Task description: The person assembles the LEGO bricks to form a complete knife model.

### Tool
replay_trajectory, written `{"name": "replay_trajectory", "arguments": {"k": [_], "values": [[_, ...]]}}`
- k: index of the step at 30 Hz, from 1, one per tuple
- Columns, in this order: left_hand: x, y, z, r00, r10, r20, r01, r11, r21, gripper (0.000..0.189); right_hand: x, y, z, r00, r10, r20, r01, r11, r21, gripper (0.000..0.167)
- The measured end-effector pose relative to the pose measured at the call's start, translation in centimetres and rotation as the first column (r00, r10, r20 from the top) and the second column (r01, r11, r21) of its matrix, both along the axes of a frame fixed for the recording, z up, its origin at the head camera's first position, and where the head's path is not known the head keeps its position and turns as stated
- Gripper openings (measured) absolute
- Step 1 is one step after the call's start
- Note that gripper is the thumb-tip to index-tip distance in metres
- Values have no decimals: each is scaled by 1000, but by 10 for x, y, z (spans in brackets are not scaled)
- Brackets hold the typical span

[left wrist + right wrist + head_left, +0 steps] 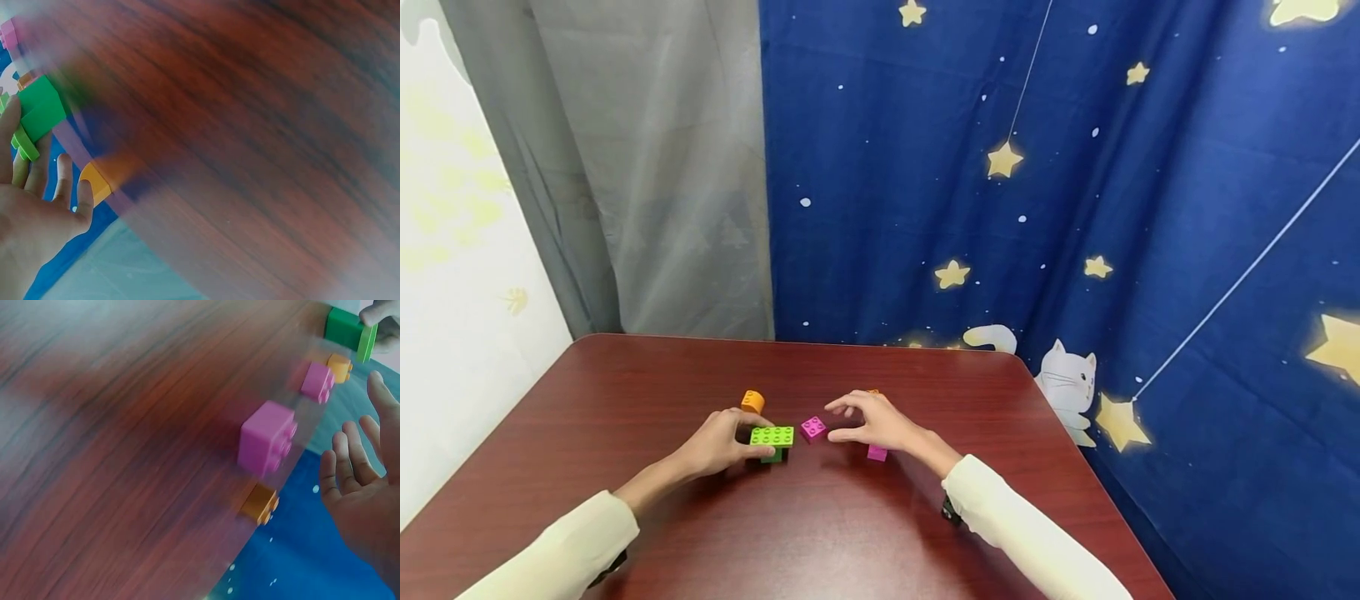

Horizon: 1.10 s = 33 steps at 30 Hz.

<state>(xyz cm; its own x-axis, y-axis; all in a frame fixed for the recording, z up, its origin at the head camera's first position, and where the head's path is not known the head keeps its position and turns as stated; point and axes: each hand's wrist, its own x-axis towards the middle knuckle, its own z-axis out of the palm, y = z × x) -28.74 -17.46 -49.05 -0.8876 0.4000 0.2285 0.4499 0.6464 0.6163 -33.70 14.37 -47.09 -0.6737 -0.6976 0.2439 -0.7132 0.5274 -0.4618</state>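
Note:
My left hand grips a light green toy brick by its sides, thumb at the near edge. Below that brick sits a darker green block, touching it. The left wrist view shows the fingers beside the green block. My right hand hovers over the table, fingers spread and loosely bent, holding nothing. Between the hands lies a small pink brick. Another, larger pink brick stands below my right hand, partly hidden by it in the head view.
An orange brick with a rounded side lies just beyond my left hand. A second orange brick is behind my right hand. The dark red-brown table ends at a grey curtain and a blue star-patterned curtain.

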Motion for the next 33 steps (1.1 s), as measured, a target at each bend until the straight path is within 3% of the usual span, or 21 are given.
{"name": "replay_trajectory", "arguments": {"k": [7,13,33], "values": [[-2,0,-2,1000,2,13,-2,1000,13,34,-4,29,0,1000,5,5,-5,999,-44,48],[-4,2,-3,1000,6,18,-6,1000,18,33,-4,45,1,1000,-15,5,15,1000,-3,50],[-4,4,-4,997,40,61,-41,999,21,36,2,67,-15,999,0,54,-2,999,42,51]]}}
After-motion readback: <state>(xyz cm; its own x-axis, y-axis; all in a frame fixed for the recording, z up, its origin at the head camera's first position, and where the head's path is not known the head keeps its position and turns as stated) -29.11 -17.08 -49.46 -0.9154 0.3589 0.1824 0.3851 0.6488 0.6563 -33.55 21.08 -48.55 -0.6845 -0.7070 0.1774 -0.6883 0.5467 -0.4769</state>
